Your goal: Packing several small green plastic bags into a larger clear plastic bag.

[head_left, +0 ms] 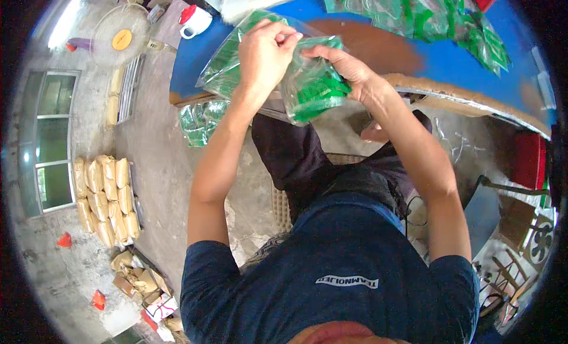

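Just over the table's near edge, your right hand [346, 72] grips a clear plastic bag with green contents [319, 92] by its side, likely to keep the limp film taut, while your left hand [263, 57] closes thumb to fingers at its top; whether film is caught there I cannot tell. Beyond, more green-and-clear plastic packets [408, 13] lie on the blue-topped table [192, 60], seemingly within reach.

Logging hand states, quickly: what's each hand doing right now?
Left hand: closed, fingertips pinched together; what they grip, if anything, can't be told.
Right hand: closed, holding a clear plastic bag with green contents.
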Action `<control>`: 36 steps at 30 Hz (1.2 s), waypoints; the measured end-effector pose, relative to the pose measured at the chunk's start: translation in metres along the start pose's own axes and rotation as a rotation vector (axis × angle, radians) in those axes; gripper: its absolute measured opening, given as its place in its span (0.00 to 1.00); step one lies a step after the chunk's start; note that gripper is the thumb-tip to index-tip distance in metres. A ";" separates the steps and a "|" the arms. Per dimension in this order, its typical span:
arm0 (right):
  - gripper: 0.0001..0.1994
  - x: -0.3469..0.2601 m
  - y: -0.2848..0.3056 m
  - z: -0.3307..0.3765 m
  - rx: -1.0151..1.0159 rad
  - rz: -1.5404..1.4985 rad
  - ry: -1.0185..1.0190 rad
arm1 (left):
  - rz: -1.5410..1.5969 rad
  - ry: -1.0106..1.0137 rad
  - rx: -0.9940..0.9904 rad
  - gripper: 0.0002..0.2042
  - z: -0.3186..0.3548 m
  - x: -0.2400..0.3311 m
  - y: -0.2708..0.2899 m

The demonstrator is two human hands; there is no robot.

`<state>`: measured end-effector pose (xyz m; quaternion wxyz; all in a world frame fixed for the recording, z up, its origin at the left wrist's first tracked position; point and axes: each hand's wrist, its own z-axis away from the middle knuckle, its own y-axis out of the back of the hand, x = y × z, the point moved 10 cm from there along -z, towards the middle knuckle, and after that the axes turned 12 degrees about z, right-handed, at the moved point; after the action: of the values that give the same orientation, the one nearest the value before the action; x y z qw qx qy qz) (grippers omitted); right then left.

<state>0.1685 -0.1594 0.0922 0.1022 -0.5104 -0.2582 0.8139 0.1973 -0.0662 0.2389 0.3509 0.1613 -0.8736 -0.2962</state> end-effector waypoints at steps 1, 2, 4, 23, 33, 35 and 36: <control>0.16 -0.002 -0.005 -0.002 0.011 0.020 0.019 | 0.007 0.026 0.001 0.05 0.001 -0.001 0.002; 0.17 -0.011 -0.005 -0.002 0.011 -0.071 0.041 | -0.002 -0.015 0.009 0.05 0.000 0.004 -0.001; 0.18 -0.014 0.001 -0.011 -0.044 0.048 0.067 | 0.033 -0.068 0.024 0.05 -0.005 0.022 -0.003; 0.29 -0.025 -0.040 0.047 0.070 -0.362 0.469 | 0.377 -0.018 0.317 0.06 -0.025 0.049 -0.004; 0.34 -0.032 -0.017 0.003 -0.115 -0.252 0.108 | 0.700 0.700 -0.075 0.33 0.020 -0.155 0.013; 0.34 -0.032 -0.015 -0.005 -0.139 -0.299 0.118 | 0.821 0.774 -0.217 0.32 0.043 -0.194 -0.008; 0.34 -0.032 -0.022 -0.007 -0.165 -0.339 0.111 | 0.949 0.770 -0.300 0.31 0.051 -0.194 -0.021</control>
<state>0.1870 -0.1526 0.1264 0.2098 -0.5103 -0.4003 0.7317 0.2993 0.0330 0.0959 0.7524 -0.1998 -0.6099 -0.1483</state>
